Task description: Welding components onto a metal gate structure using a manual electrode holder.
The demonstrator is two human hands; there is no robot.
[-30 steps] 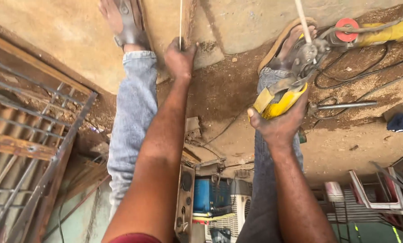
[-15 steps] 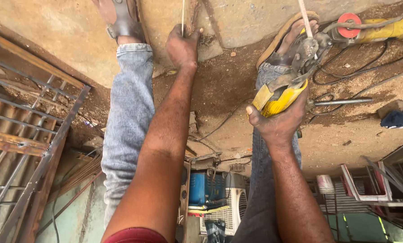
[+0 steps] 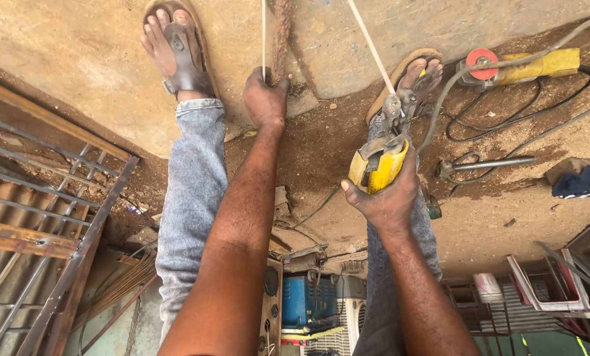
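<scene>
My left hand (image 3: 265,99) is closed on the lower end of a thin pale rod (image 3: 263,33), right beside a rusty steel bar (image 3: 282,29) lying on the concrete floor (image 3: 77,53). My right hand (image 3: 384,194) grips a yellow welding electrode holder (image 3: 377,168). Its metal jaws (image 3: 395,109) clamp a long pale electrode (image 3: 369,43) that points up and to the left. Both arms reach out between my legs in light jeans. Sandalled feet rest on the ground, left foot (image 3: 175,49) and right foot (image 3: 417,76).
A yellow angle grinder with a red disc (image 3: 522,66) lies at the upper right, its black cables (image 3: 486,122) looping over the dirt. A metal tool (image 3: 489,163) and a dark blue cloth (image 3: 582,183) lie further right. A rusty metal gate frame (image 3: 51,224) fills the left. A blue machine (image 3: 305,300) shows at the bottom.
The view has tilted, so both feet show more fully. My right hand with the holder sits lower and slightly more to the left. My left hand stays on the thin rod.
</scene>
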